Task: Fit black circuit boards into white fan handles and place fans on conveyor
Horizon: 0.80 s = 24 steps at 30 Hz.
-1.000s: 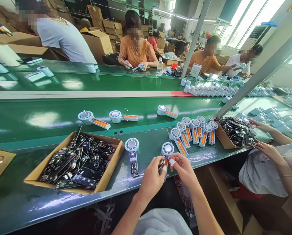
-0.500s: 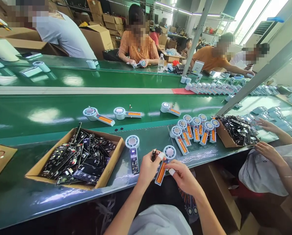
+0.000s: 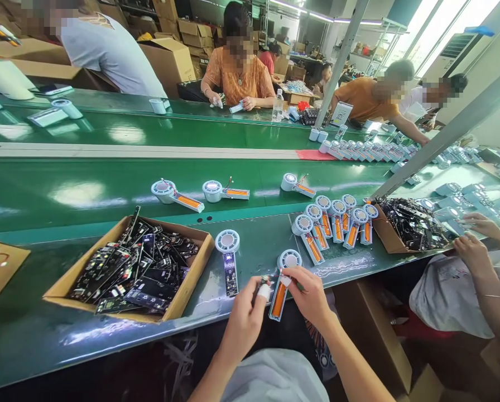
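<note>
Between my hands, at the bench's front edge, lies a pale blue handheld fan (image 3: 278, 304) with its handle open and an orange battery showing. My left hand (image 3: 245, 310) is closed on a small dark circuit board (image 3: 261, 283), mostly hidden by the fingers. My right hand (image 3: 311, 296) has its thumb and fingers pinched together over the top of the handle, just below the round head. What lies in that pinch is too small to tell. Both hands have white coverings on fingertips. Left of them lies another fan (image 3: 227, 242) with a board in its handle.
A cardboard box (image 3: 187, 298) of circuit boards stands at left. Several open fans (image 3: 317, 240) cluster at right, near a second box (image 3: 386, 237) of boards. Three fans (image 3: 189, 202) lie on the green belt (image 3: 107, 178). A co-worker's hands (image 3: 470, 245) are at far right.
My left hand has moved down and left, away from the fan, with the circuit board. My right hand has shifted up to the handle's top. Fans on the belt have moved slightly right.
</note>
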Each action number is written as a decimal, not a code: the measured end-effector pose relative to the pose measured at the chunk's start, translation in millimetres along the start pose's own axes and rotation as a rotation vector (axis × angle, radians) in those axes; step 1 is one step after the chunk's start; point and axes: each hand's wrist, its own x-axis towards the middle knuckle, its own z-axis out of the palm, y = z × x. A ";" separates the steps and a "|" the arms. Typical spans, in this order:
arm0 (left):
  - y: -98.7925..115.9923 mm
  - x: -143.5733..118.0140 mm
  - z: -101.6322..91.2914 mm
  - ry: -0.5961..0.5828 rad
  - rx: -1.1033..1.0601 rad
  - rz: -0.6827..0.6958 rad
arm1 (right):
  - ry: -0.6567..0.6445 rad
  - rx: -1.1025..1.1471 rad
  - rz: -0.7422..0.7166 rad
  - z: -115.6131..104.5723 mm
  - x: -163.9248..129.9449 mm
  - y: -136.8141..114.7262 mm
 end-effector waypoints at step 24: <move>-8.5 17.4 19.3 -0.106 -0.300 -0.227 | -0.031 -0.238 -0.132 5.5 -9.8 -11.5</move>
